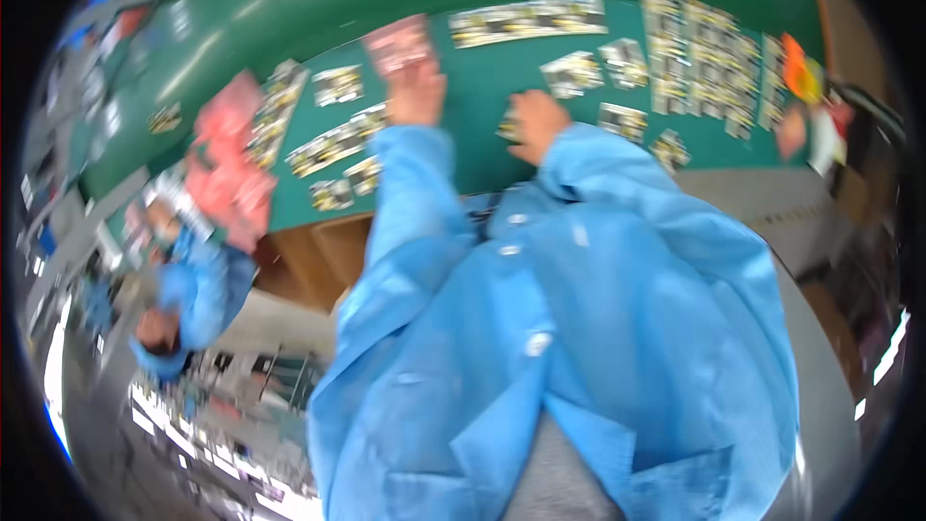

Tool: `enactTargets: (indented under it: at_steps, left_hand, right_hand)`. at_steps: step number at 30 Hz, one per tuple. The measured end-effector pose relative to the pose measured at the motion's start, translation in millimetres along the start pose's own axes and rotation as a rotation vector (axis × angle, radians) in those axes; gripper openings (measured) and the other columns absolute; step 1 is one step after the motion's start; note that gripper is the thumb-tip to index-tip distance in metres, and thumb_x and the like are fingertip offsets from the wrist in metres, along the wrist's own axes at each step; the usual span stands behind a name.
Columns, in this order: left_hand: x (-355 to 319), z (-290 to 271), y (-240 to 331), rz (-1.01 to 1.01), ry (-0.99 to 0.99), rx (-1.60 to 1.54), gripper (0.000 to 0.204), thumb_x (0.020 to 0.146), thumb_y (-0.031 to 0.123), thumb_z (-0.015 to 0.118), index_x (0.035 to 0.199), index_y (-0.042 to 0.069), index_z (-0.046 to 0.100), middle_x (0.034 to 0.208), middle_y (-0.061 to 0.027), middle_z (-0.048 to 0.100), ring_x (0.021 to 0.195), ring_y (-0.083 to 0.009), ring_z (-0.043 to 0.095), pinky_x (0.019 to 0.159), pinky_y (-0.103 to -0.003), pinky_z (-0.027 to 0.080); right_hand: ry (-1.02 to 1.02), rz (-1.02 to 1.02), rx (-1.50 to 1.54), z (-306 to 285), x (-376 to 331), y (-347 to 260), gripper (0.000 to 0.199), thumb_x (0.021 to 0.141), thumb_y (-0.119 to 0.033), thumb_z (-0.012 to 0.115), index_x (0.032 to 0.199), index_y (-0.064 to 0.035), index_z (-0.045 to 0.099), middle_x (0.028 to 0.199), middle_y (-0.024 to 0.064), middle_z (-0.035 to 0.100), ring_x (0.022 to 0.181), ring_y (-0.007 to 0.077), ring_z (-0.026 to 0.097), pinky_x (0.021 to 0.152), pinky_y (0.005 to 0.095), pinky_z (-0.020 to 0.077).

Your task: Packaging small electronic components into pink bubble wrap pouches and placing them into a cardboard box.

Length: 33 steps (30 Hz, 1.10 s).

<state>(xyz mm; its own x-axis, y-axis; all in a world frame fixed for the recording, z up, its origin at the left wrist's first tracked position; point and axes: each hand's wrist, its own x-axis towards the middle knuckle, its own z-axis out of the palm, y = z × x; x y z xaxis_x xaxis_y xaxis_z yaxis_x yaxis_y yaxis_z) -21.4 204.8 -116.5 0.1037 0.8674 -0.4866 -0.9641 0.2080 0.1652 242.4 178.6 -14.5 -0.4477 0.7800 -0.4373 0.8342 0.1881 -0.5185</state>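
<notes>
My left hand (pixel 417 95) reaches forward over the green table, blurred by motion. Its fingers look stretched out over the lower edge of a flat pink plastic bag (pixel 396 44). To its right, my right hand (pixel 540 123) is curled low over the table. Its thumb and fingers close about a small black, white and yellow part (pixel 506 125), mostly covered by the hand. More parts of this kind lie just beyond the right hand in a small group (pixel 572 74). Beside my left forearm is another short row of them (pixel 338 141).
A long row of parts (pixel 528 22) lies at the back, and dense columns (pixel 704 58) fill the right side. Large pink bags (pixel 231 164) hang at the left table edge. Orange and yellow items (pixel 801 69) sit far right. A co-worker in blue (pixel 198 289) is at the left.
</notes>
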Motion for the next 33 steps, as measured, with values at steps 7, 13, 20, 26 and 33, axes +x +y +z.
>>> enactTargets:
  at_steps: [7,13,20,26,33]
  left_hand:
    - [0.8,57.8,-17.6,0.035,0.595,0.354,0.039,0.101,0.030,0.047,0.132,0.006,0.047,0.139,-0.0097,0.050,0.125,-0.0256,0.053,0.096,-0.042,0.049]
    - [1.2,55.6,-21.8,0.009,0.568,0.380,0.042,0.100,0.028,0.048,0.136,0.007,0.044,0.131,-0.0096,0.055,0.118,-0.0238,0.057,0.086,-0.039,0.052]
    - [-12.0,66.2,-26.6,0.235,0.616,0.226,0.028,0.099,0.020,0.046,0.124,0.007,0.044,0.126,-0.0140,0.058,0.107,-0.0271,0.063,0.077,-0.038,0.055]
    - [-41.9,75.6,40.8,0.352,0.444,0.686,0.018,0.095,0.016,0.055,0.110,0.006,0.054,0.091,-0.0128,0.070,0.063,-0.0182,0.066,0.047,-0.028,0.051]
    - [-26.4,-0.6,263.7,1.240,0.985,1.047,0.025,0.083,0.009,0.066,0.103,-0.001,0.054,0.093,-0.0108,0.061,0.083,-0.0236,0.058,0.081,-0.037,0.048]
  right_hand:
    - [0.133,-0.048,-0.007,24.3,3.0,9.1,0.080,0.060,-0.014,0.082,0.129,-0.0035,0.044,0.116,0.0179,0.046,0.109,0.0390,0.049,0.092,0.0446,0.0457]
    - [0.149,-0.045,0.013,32.8,9.7,10.0,0.076,0.058,-0.010,0.083,0.123,-0.0022,0.045,0.115,0.0190,0.047,0.109,0.0394,0.048,0.094,0.0445,0.0429]
    - [0.085,-0.060,0.007,23.4,13.7,-3.5,0.072,0.059,-0.011,0.083,0.119,-0.0040,0.045,0.110,0.0176,0.045,0.106,0.0386,0.047,0.094,0.0435,0.0425]
    - [0.105,-0.038,-0.012,19.9,17.0,-4.7,0.069,0.058,-0.012,0.084,0.116,-0.0056,0.047,0.109,0.0163,0.047,0.105,0.0378,0.050,0.091,0.0437,0.0444]
    - [-0.037,0.056,0.035,11.1,29.6,-4.9,0.061,0.063,-0.018,0.086,0.110,-0.0051,0.049,0.107,0.0160,0.047,0.103,0.0363,0.052,0.089,0.0422,0.0460]
